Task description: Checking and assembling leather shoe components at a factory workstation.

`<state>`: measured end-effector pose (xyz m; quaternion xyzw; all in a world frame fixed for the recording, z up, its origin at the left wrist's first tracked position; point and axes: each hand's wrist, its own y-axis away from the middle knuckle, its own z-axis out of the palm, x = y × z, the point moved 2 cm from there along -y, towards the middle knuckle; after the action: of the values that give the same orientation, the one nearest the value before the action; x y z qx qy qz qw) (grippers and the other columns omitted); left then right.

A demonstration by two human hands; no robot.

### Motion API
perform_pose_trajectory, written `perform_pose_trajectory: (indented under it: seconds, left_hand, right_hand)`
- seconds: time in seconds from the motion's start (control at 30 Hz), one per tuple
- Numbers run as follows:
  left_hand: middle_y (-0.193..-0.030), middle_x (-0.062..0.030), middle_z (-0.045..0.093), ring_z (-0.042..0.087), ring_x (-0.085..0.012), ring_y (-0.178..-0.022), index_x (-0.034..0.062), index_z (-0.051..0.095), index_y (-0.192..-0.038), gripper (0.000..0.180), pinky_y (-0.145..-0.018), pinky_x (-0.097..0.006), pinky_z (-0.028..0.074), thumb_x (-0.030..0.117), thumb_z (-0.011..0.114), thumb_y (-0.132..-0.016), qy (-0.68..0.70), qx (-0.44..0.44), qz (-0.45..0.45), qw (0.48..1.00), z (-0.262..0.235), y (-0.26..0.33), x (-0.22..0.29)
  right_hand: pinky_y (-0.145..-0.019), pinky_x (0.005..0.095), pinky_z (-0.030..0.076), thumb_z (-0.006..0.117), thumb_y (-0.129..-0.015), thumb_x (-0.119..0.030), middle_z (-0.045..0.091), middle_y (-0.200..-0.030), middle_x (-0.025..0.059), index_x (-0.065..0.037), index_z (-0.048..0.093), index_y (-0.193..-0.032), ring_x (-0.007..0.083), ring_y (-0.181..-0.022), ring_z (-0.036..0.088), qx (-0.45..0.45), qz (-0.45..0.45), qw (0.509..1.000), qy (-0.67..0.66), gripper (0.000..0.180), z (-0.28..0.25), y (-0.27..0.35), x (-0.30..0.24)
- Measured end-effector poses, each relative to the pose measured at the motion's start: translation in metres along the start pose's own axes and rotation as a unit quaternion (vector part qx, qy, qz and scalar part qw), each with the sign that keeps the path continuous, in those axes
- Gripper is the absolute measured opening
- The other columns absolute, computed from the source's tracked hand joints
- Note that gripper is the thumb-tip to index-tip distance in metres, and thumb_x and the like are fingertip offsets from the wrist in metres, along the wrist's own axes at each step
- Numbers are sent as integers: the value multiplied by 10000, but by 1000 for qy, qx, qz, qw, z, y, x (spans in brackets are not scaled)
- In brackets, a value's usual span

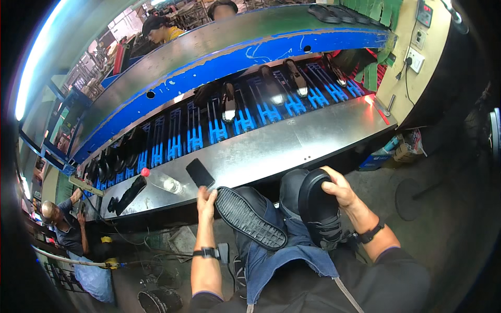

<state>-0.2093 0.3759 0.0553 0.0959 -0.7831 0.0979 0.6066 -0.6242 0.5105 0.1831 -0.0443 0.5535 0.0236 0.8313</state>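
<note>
My left hand (207,202) pinches the end of a black shoe sole (251,219), its ribbed tread facing up. The sole slants across my lap; whether an upper is attached beneath it is hidden. In my right hand (340,189) is a black lace-up shoe (319,201), toe pointing away from me and laces (329,229) toward my body. My thumb lies on its toe end, while the other fingers are mostly hidden behind it. The sole and the shoe are apart, both above my blue apron (292,268).
A metal ledge (282,143) runs ahead, bearing a dark phone (200,173), a clear bottle (171,184) and a black object (130,195). Behind it, blue racks (216,134) carry several dark shoes (228,101). A co-worker (68,224) is at far left; a bucket (159,301) stands lower left.
</note>
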Motion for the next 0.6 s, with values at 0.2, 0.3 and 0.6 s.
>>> perform_pose_trajectory:
  seconds: [0.2,0.3,0.6]
  left_hand:
    - [-1175,-274,640,633,-357,-1118,-91,605,-1166,386,-991,-461,512,203,624,-916,401,-264,-158,863,34,19,55]
    - [-1270,-276,594,534,-416,-1251,-58,524,-1308,572,-1037,-506,469,394,555,-959,433,-387,-86,809,19,46,119]
    - [-1257,-221,616,578,-318,-1199,-70,526,-1326,692,-1055,-414,436,501,260,-1039,276,-340,-50,898,8,89,146]
  right_hand:
    - [-955,385,524,601,-912,-514,634,-1242,182,16,566,-1270,226,-1109,636,97,311,924,-202,641,-52,58,98]
    - [-898,377,551,516,-946,-556,691,-1128,156,3,583,-1265,242,-992,681,90,270,947,-152,647,-37,61,75]
    - [-935,428,553,466,-977,-491,663,-1200,192,14,577,-1283,280,-1036,682,146,262,872,-387,601,-39,15,86]
